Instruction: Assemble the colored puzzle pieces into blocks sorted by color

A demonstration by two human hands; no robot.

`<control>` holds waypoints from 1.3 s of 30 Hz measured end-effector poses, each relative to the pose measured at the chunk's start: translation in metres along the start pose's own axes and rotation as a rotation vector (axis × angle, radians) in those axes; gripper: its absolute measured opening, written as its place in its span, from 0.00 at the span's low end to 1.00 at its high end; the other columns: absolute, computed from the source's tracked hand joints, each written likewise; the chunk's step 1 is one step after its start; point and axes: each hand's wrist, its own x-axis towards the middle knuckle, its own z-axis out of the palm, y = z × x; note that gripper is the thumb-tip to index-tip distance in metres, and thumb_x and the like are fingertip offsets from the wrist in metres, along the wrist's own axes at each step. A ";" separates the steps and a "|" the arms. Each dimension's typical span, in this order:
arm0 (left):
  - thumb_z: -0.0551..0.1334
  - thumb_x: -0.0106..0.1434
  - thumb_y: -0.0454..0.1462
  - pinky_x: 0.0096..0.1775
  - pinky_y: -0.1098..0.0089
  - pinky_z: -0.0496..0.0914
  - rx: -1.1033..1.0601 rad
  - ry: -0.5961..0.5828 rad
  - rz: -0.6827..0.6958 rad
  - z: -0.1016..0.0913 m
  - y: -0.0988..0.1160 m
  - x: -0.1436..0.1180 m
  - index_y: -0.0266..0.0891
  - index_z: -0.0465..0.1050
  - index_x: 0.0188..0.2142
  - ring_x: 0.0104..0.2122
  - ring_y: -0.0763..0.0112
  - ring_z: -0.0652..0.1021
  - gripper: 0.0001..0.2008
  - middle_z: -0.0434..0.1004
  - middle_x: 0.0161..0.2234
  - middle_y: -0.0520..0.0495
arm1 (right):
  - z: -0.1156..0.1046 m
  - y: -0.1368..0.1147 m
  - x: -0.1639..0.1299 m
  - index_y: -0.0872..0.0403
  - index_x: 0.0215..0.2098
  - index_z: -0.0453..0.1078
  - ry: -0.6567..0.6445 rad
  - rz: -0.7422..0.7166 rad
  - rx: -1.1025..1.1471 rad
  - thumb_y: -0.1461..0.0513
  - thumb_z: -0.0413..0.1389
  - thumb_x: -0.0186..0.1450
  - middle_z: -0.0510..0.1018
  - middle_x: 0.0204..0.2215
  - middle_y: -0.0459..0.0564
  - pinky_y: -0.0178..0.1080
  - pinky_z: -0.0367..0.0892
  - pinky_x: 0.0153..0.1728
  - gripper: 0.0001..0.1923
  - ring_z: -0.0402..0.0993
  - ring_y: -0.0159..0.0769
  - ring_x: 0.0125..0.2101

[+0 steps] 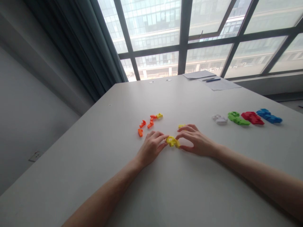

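My left hand (pixel 151 147) pinches the left end of a small yellow plastic piece (pixel 170 141) between thumb and forefinger, low over the white table. Against its right side lies another yellow part, and my right hand (pixel 198 141) has its thumb and forefinger around that part. Whether the two parts are joined, I cannot tell. Beyond the right fingers, a further yellow piece (pixel 181 126) is partly covered by the hand. Left of centre are several loose orange pieces (pixel 140 132), with one yellow piece (pixel 159 115) at their far end.
On the right side of the table (pixel 132 94) sit clusters of white pieces (pixel 219 119), green pieces (pixel 238 118), red pieces (pixel 252 118) and blue pieces (pixel 269 115). Paper sheets (pixel 223 84) and a pen (pixel 213 80) lie at the back by the window.
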 end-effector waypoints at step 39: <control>0.58 0.65 0.33 0.54 0.54 0.59 0.546 -0.020 -0.190 0.002 -0.049 0.093 0.34 0.72 0.41 0.47 0.56 0.72 0.07 0.77 0.42 0.38 | 0.009 0.036 0.005 0.52 0.38 0.70 0.487 0.655 0.330 0.60 0.50 0.61 0.78 0.36 0.51 0.47 0.66 0.45 0.10 0.74 0.41 0.40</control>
